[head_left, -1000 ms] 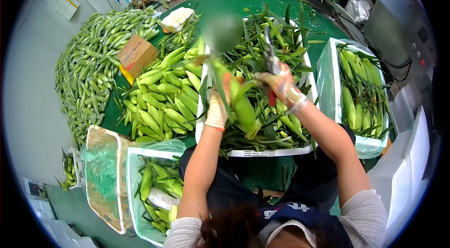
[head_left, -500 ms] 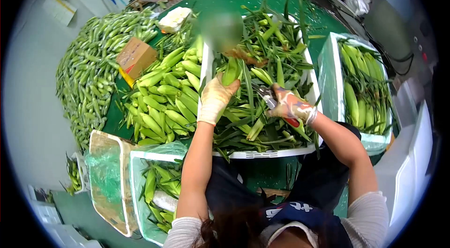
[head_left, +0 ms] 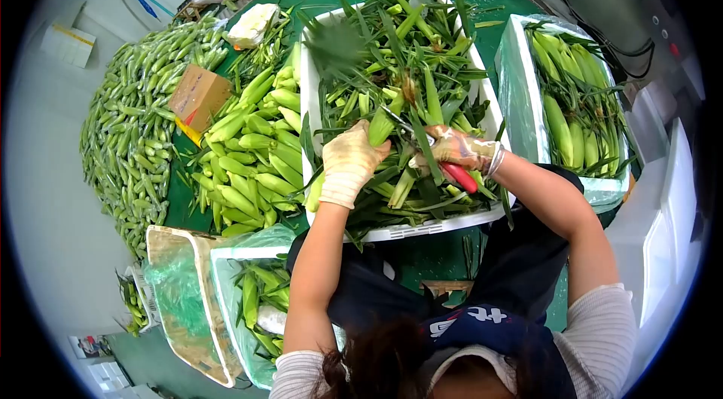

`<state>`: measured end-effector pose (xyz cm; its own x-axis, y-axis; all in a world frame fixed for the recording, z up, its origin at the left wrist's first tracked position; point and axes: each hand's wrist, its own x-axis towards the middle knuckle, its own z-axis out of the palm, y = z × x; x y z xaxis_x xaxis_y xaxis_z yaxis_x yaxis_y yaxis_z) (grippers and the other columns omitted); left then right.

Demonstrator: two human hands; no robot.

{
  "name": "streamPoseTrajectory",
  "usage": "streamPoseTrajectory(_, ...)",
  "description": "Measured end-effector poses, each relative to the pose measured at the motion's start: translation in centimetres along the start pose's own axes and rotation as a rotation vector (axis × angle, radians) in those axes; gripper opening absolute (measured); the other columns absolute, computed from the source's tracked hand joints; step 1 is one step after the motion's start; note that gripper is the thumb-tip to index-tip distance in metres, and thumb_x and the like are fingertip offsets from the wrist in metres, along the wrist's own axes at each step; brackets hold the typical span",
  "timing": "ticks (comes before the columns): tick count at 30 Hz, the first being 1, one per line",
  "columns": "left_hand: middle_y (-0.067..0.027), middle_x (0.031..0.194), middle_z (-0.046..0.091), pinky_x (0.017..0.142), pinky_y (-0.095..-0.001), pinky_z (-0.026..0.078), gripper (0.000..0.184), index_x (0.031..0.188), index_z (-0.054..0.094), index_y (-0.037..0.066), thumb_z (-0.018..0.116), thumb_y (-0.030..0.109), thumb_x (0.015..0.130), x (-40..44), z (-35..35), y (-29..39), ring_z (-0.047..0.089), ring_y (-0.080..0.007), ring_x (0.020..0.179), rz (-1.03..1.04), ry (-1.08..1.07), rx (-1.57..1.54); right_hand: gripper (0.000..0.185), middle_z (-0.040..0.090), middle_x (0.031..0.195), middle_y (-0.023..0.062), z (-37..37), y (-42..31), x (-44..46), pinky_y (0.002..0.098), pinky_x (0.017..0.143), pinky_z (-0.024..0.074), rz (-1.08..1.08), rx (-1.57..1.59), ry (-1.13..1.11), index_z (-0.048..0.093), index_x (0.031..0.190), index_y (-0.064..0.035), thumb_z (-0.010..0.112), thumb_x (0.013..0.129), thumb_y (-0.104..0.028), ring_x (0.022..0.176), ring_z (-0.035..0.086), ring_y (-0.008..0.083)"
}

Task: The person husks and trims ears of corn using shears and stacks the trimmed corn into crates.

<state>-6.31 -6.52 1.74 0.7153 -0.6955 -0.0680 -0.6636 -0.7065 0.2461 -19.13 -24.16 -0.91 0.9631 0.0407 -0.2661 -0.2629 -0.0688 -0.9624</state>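
My left hand (head_left: 350,158), in a pale work glove, is closed around a green ear of corn (head_left: 382,126), whose upper end points away from me. My gloved right hand (head_left: 458,149) grips pruning shears (head_left: 459,177) with red handles. The metal blades reach toward the ear's upper end; whether they touch it I cannot tell. Both hands are over a white crate (head_left: 392,233) heaped with cut corn leaves and husks (head_left: 407,192).
Left of the crate lies a pile of husked-on corn (head_left: 252,143), with wrapped corn (head_left: 128,113) beyond it and a cardboard box (head_left: 199,97) between. Lined foam boxes of corn stand at right (head_left: 520,97) and front left (head_left: 226,301).
The shears have moved left, bringing their blades close to the upper end of the corn. The ear now tilts to the right in my left hand. The whole view has shifted slightly.
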Motion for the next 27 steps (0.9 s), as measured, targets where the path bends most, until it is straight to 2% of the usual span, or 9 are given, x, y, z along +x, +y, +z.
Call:
streamPoseTrajectory(3, -0.0151, 0.089, 0.068, 0.074, -0.0317, 0.052, 0.057, 0.115, 0.058, 0.003, 0.073, 0.041, 0.074, -0.1, 0.4, -2.3, 0.066, -0.0270, 0.080, -0.012, 0.070, -0.185, 0.016, 0.054, 0.057, 0.0026, 1.3, 0.4, -0.2, 0.0254, 0.042, 0.0465, 0.147, 0.289, -0.031, 0.059, 0.082, -0.0008, 0.066, 0.081, -0.016, 0.045, 0.051, 0.0113)
streamPoseTrajectory(5, -0.0082, 0.094, 0.069, 0.077, -0.0293, 0.050, 0.055, 0.103, 0.059, -0.001, 0.072, 0.044, 0.075, 0.2, 0.6, -4.5, 0.066, -0.0172, 0.085, 0.076, -0.078, -0.982, 0.025, 0.055, 0.060, 0.0024, 1.0, 0.1, -0.5, 0.0254, 0.041, 0.0453, 0.170, 0.279, -0.053, 0.058, 0.074, -0.0037, 0.068, 0.083, -0.025, 0.045, 0.052, 0.0111)
streamPoseTrajectory(8, -0.0051, 0.092, 0.068, 0.076, -0.0276, 0.049, 0.053, 0.101, 0.059, -0.004, 0.071, 0.041, 0.076, -0.1, 0.6, -6.4, 0.063, -0.0120, 0.082, 0.072, 0.040, -1.068, 0.028, 0.059, 0.068, 0.0026, 0.9, 1.6, -0.6, 0.0252, 0.048, 0.0457, 0.062, 0.231, -0.159, 0.060, 0.083, -0.0065, 0.065, 0.085, -0.034, 0.055, 0.055, 0.0111)
streamPoseTrajectory(12, -0.0091, 0.082, 0.066, 0.070, -0.0285, 0.048, 0.046, 0.100, 0.059, -0.002, 0.068, 0.038, 0.078, 0.4, -0.8, -6.0, 0.061, -0.0159, 0.074, 0.084, -0.411, -1.218, 0.048, 0.058, 0.098, 0.0014, 0.8, -2.2, -1.0, 0.0218, 0.075, 0.0419, 0.060, -0.054, -0.192, 0.051, 0.120, -0.0067, 0.067, 0.083, -0.034, 0.086, 0.051, 0.0070)
streamPoseTrajectory(15, -0.0110, 0.075, 0.064, 0.066, -0.0295, 0.049, 0.044, 0.098, 0.061, 0.000, 0.065, 0.040, 0.079, -0.1, -1.3, -4.6, 0.060, -0.0181, 0.069, 0.207, -0.620, -1.367, 0.043, 0.061, 0.099, 0.0014, 0.7, -2.3, 0.6, 0.0224, 0.072, 0.0455, -0.035, 0.113, -0.220, 0.053, 0.111, -0.0060, 0.074, 0.077, -0.024, 0.086, 0.055, 0.0072)
streamPoseTrajectory(17, -0.0107, 0.075, 0.063, 0.065, -0.0312, 0.050, 0.045, 0.098, 0.060, 0.000, 0.065, 0.040, 0.078, 0.3, -1.6, -5.2, 0.061, -0.0207, 0.068, 0.061, -0.620, -1.356, 0.025, 0.056, 0.069, -0.0006, 1.6, -3.9, 0.3, 0.0249, 0.052, 0.0493, 0.114, 0.204, 0.032, 0.055, 0.089, -0.0036, 0.072, 0.078, -0.017, 0.053, 0.055, 0.0116)
streamPoseTrajectory(21, -0.0125, 0.079, 0.063, 0.064, -0.0368, 0.053, 0.043, 0.095, 0.056, 0.003, 0.066, 0.042, 0.082, 4.6, 0.8, -15.7, 0.061, -0.0237, 0.064, -0.365, 0.101, -1.702, 0.020, 0.055, 0.065, 0.0018, 0.0, -3.0, 0.6, 0.0234, 0.043, 0.0443, 0.144, 0.441, 0.240, 0.058, 0.090, -0.0037, 0.067, 0.083, -0.020, 0.046, 0.051, 0.0118)
streamPoseTrajectory(24, -0.0141, 0.133, 0.049, 0.105, -0.0492, 0.034, 0.052, 0.131, 0.044, 0.006, 0.048, 0.041, 0.092, 6.5, 1.6, -25.5, 0.047, -0.0337, 0.121, -0.208, 0.540, -2.427, 0.021, 0.056, 0.068, 0.0029, -0.1, 0.0, 0.8, 0.0235, 0.041, 0.0425, 0.132, 0.308, 0.235, 0.057, 0.092, -0.0044, 0.066, 0.084, -0.021, 0.050, 0.053, 0.0118)
streamPoseTrajectory(27, -0.0122, 0.144, 0.035, 0.106, -0.0569, 0.027, 0.052, 0.137, 0.035, 0.011, 0.041, 0.041, 0.095, 7.8, 3.7, -31.8, 0.038, -0.0347, 0.128, -0.434, 1.031, -2.211, 0.028, 0.059, 0.074, 0.0056, 0.2, 1.9, 0.6, 0.0249, 0.042, 0.0434, 0.147, 0.109, 0.175, 0.055, 0.098, -0.0041, 0.066, 0.082, -0.023, 0.052, 0.055, 0.0136)
